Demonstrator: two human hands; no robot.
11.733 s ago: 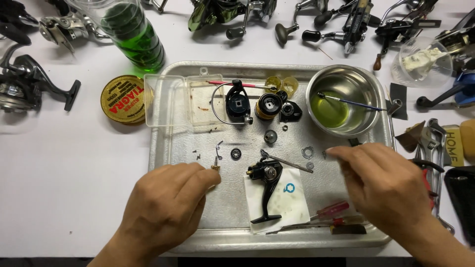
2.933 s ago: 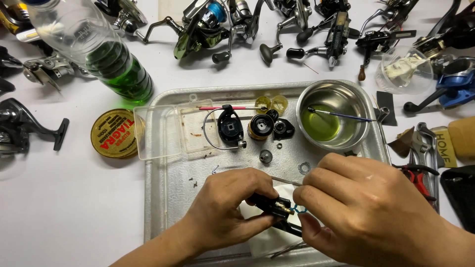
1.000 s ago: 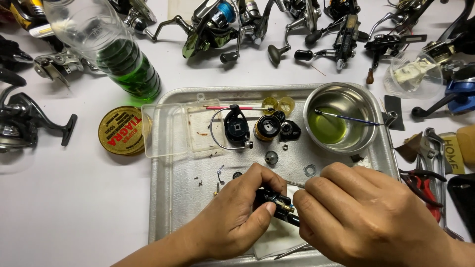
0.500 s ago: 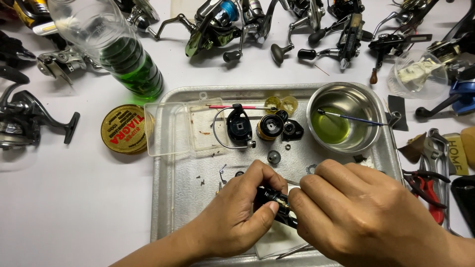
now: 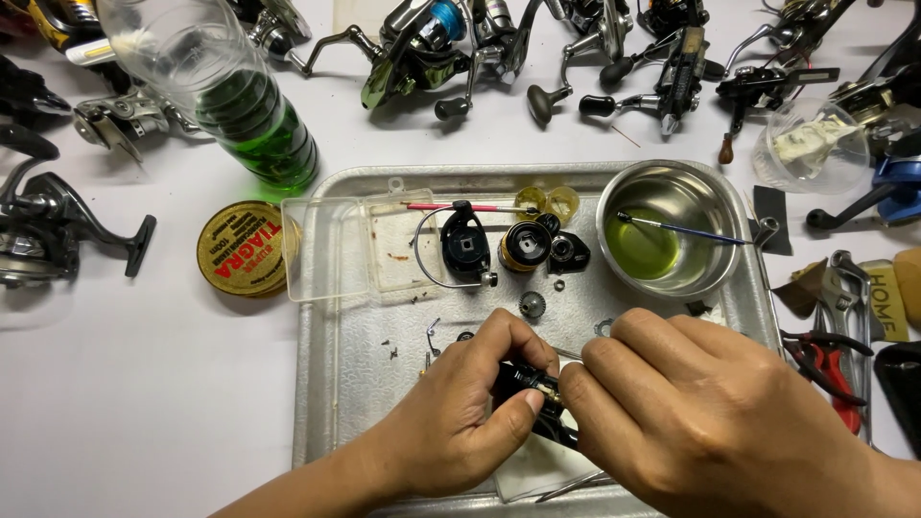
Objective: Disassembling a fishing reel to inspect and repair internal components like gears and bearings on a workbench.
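My left hand grips a black fishing reel body over the front of a metal tray. My right hand closes in from the right, its fingertips pinched at a small brass part on the reel body; whatever it holds is hidden by the fingers. Behind the hands on the tray lie a black rotor with a wire bail, a black and gold spool, a small gear and several tiny screws and washers.
A steel bowl with green liquid and a brush sits at the tray's back right. A clear plastic lid, a round yellow tin, a bottle of green liquid, several whole reels along the back, and red pliers surround it.
Over the last second both hands stayed closed around the reel body, shifting slightly. About twelve seconds ago they were apart and the reel body lay on the tray.
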